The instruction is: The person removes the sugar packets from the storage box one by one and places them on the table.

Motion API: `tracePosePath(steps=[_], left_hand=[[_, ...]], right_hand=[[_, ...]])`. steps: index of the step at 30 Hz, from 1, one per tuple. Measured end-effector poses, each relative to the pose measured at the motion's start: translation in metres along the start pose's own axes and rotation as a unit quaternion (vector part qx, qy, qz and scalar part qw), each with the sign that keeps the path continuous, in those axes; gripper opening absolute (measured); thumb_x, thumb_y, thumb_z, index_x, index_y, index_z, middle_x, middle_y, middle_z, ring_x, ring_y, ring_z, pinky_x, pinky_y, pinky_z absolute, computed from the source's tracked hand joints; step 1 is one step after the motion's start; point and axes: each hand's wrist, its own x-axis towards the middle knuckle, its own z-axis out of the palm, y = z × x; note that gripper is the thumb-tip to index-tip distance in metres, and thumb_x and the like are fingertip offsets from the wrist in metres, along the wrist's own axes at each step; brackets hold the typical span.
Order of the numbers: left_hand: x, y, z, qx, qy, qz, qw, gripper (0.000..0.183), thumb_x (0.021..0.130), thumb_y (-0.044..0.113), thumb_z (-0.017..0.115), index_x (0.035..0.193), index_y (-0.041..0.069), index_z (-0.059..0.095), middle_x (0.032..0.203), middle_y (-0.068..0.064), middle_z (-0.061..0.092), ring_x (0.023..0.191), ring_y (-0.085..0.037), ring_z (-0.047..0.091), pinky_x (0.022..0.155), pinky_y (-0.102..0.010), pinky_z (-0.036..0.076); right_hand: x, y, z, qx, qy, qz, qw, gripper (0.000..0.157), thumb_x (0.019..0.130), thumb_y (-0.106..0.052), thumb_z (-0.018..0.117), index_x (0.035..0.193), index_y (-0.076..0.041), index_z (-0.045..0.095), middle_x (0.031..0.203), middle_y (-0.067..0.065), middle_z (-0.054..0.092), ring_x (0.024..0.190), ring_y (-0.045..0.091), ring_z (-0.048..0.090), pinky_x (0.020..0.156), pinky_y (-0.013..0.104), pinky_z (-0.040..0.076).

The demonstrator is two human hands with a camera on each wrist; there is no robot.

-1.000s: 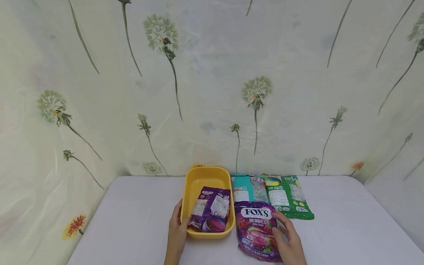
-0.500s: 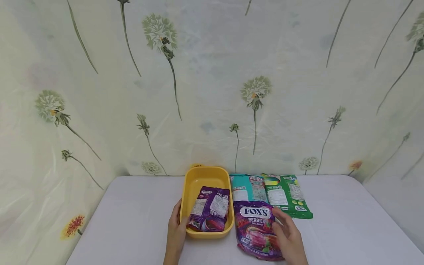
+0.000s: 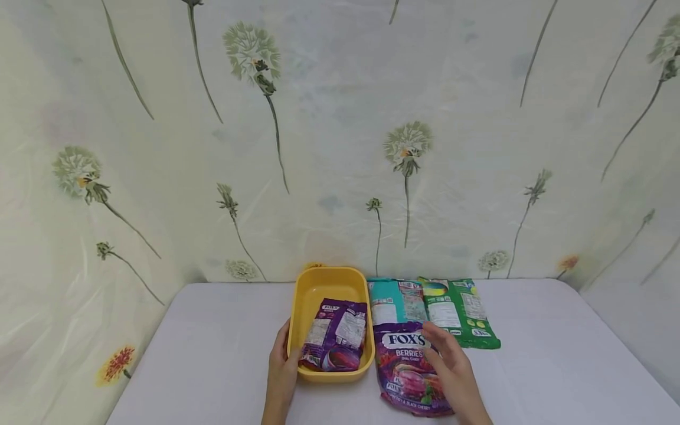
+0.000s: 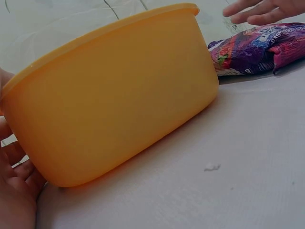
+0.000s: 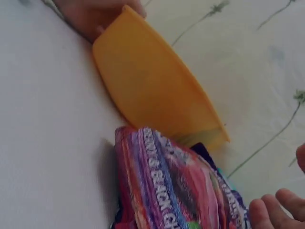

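My left hand [image 3: 284, 361] grips the left wall of a yellow plastic tub [image 3: 305, 287], thumb at the rim and fingers along the outside. Inside the tub lies a purple candy bag [image 3: 340, 336], its printed back up. To the right of the tub a second purple bag, a Fox's Berries candy bag [image 3: 406, 378], lies front up on the table. Over its right part hovers my right hand [image 3: 451, 369], fingers extended. In the left wrist view a gap shows between that hand [image 4: 267, 10] and the bag [image 4: 252, 50].
Behind the Berries bag lie a teal candy bag [image 3: 385, 301] and a green candy bag [image 3: 459, 313], side by side. All stand on a white-covered table [image 3: 212, 354]. A flower-printed sheet [image 3: 329, 147] hangs behind the table's far edge.
My right hand has come off the right edge of the Berries bag and moved left over it. The left hand stays on the tub. The view has shifted slightly.
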Motion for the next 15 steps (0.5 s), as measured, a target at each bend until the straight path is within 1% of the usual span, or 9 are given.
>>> tracePosePath(steps=[4, 8, 10, 12, 15], left_hand=[[0.000, 0.000, 0.000, -0.006, 0.001, -0.002, 1.0000, 0.059, 0.087, 0.003, 0.052, 0.144, 0.011, 0.037, 0.150, -0.012, 0.037, 0.141, -0.032, 0.031, 0.113, -0.048, 0.028], [0.000, 0.000, 0.001, -0.009, 0.002, -0.001, 1.0000, 0.060, 0.086, 0.003, 0.052, 0.144, 0.013, 0.038, 0.150, -0.011, 0.037, 0.141, -0.030, 0.031, 0.114, -0.047, 0.027], [0.000, 0.000, 0.001, -0.007, 0.002, 0.000, 1.0000, 0.061, 0.086, 0.003, 0.053, 0.144, 0.013, 0.037, 0.151, -0.011, 0.037, 0.141, -0.030, 0.031, 0.114, -0.047, 0.027], [0.000, -0.001, 0.001, -0.005, 0.001, 0.000, 1.0000, 0.061, 0.086, 0.004, 0.053, 0.144, 0.014, 0.037, 0.151, -0.010, 0.037, 0.141, -0.030, 0.031, 0.114, -0.047, 0.027], [0.000, -0.001, 0.000, -0.007, 0.001, 0.003, 1.0000, 0.060, 0.087, 0.003, 0.053, 0.144, 0.013, 0.037, 0.150, -0.011, 0.037, 0.141, -0.030, 0.032, 0.114, -0.047, 0.027]], right_hand=[[0.002, -0.008, 0.006, 0.037, -0.031, 0.019, 0.999, 0.050, 0.095, -0.032, 0.051, 0.142, -0.027, 0.033, 0.151, -0.004, 0.033, 0.141, 0.023, 0.033, 0.111, 0.050, 0.034], [0.003, -0.015, 0.013, 0.057, -0.048, 0.037, 0.997, 0.054, 0.091, -0.042, 0.055, 0.140, -0.030, 0.034, 0.149, -0.006, 0.035, 0.140, 0.023, 0.034, 0.110, 0.054, 0.033], [0.003, -0.018, 0.017, 0.062, -0.057, 0.037, 0.996, 0.055, 0.091, -0.041, 0.055, 0.140, -0.028, 0.034, 0.149, -0.004, 0.035, 0.141, 0.025, 0.034, 0.110, 0.055, 0.034], [0.002, -0.021, 0.020, 0.069, -0.067, 0.039, 0.995, 0.054, 0.091, -0.040, 0.055, 0.140, -0.028, 0.034, 0.149, -0.004, 0.036, 0.141, 0.025, 0.034, 0.108, 0.054, 0.036], [0.002, -0.026, 0.025, 0.107, -0.097, 0.034, 0.989, 0.053, 0.093, -0.036, 0.052, 0.141, -0.025, 0.032, 0.151, 0.001, 0.035, 0.140, 0.028, 0.034, 0.107, 0.051, 0.039]])
